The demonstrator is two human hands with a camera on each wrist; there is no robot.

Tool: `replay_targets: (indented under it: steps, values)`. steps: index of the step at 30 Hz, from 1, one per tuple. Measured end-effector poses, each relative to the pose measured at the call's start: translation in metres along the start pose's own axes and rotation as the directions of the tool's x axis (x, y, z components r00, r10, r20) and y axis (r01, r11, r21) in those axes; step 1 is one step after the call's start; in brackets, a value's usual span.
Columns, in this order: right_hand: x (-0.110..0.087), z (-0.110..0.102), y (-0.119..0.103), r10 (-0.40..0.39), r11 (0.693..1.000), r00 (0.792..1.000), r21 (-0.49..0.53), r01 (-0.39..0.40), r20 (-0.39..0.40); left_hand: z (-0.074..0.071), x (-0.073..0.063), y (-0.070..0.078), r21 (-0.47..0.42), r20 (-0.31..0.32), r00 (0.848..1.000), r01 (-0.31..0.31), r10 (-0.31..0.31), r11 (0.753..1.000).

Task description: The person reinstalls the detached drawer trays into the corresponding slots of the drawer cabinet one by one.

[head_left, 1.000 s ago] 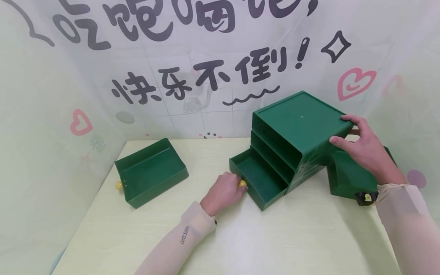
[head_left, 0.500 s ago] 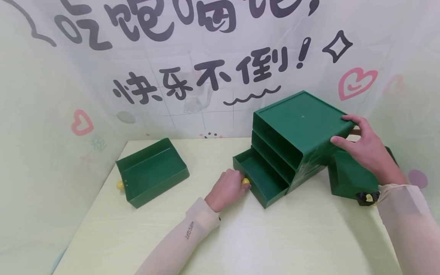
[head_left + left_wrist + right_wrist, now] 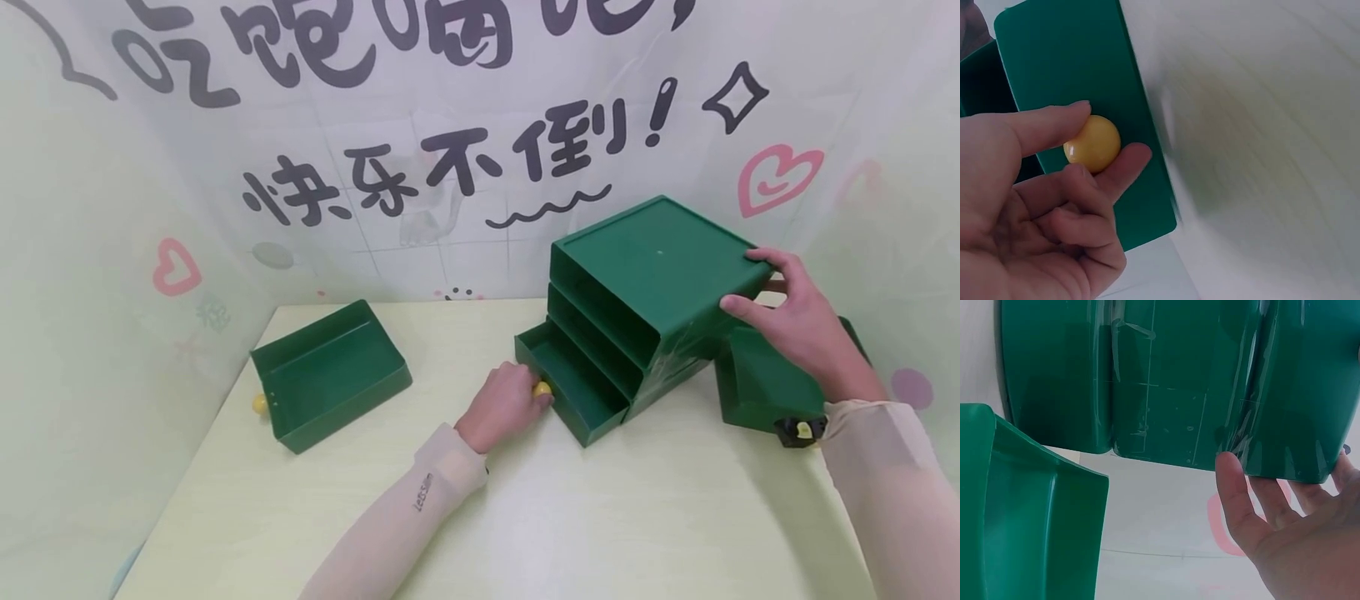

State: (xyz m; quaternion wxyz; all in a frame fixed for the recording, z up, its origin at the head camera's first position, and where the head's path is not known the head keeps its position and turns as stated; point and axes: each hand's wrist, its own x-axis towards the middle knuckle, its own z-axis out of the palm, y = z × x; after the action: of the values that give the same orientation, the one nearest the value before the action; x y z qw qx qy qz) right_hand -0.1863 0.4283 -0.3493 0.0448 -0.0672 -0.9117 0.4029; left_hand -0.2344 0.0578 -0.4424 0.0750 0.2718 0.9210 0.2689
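- The left hand holds the yellow knob of the low drawer, which sticks out of the cabinet toward the near left.
- The left wrist view shows what the head view hides: two digits pinch the knob from either side, while other fingers curl in toward the palm. The drawer's flat front fills the space behind them.
- The right hand is spread wide and rests on the cabinet's right far corner.
- From the right wrist, one fingertip touches the side wall beside a seam, and the other fingers reach past the far edge. That view also shows clear tape and scuffs on the wall, faint from the head.
- Above the low drawer, two slots face the near left.
- Left of the cabinet, well apart, the left drawer lies with its opening up and a second knob pointing left.
- The right drawer is just right of the cabinet, partly covered by the right hand and forearm; how it sits cannot be told.
- All stand on the pale bench.
- A white sheet with dark writing and pink hearts hangs at the far side.
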Motion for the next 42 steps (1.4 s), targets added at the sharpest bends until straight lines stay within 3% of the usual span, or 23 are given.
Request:
replay_targets:
  steps: [18, 35, 42]
  values:
    - [-0.001, 0.0, -0.002, -0.008, 1.0, 1.0, -0.01, 0.008, -0.01, 0.006, 0.011, -0.002, -0.025, -0.048, 0.998, -0.043, 0.042, 0.999]
    - [0.001, 0.002, 0.002, -0.004, 1.0, 1.0, -0.006, 0.004, -0.004, 0.012, 0.016, 0.003, -0.081, -0.045, 0.999, 0.022, -0.026, 0.996]
    - [0.002, 0.001, 0.002, -0.002, 1.0, 1.0, -0.009, 0.002, -0.006, 0.014, 0.02, 0.005, -0.086, -0.053, 0.998, 0.014, -0.018, 0.996]
